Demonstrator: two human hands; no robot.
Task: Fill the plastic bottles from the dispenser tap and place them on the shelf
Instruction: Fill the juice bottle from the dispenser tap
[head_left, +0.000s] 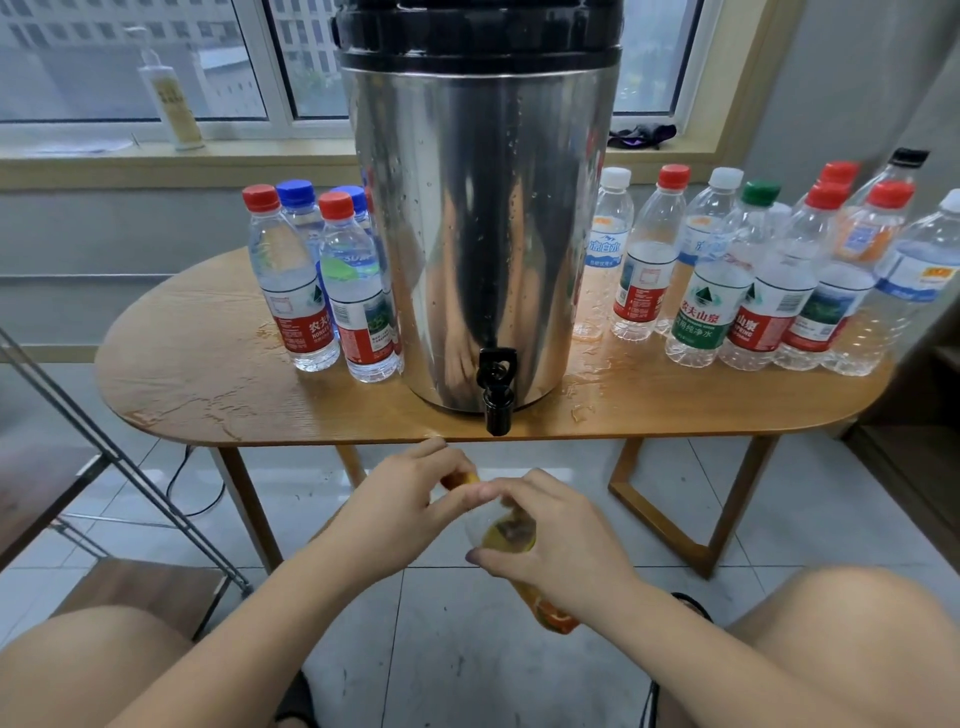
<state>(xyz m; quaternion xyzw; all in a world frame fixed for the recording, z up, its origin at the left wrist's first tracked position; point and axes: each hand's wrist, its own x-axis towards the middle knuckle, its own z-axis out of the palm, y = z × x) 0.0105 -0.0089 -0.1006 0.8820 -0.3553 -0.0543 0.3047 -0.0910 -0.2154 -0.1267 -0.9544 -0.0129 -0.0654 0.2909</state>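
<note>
Head view looks down on my right hand (556, 540), its fingers curled round the upper body of an orange-labelled plastic bottle (551, 616). I hold it tilted over the floor tiles, below the edge of the table (208, 379) and just under the black tap (497, 389) of the steel dispenser (483, 234). My left hand (400, 499) pinches the orange cap (461, 479) at the bottle's neck. On the wet tabletop, capped bottles (291, 280) stand on either side of the dispenser.
</note>
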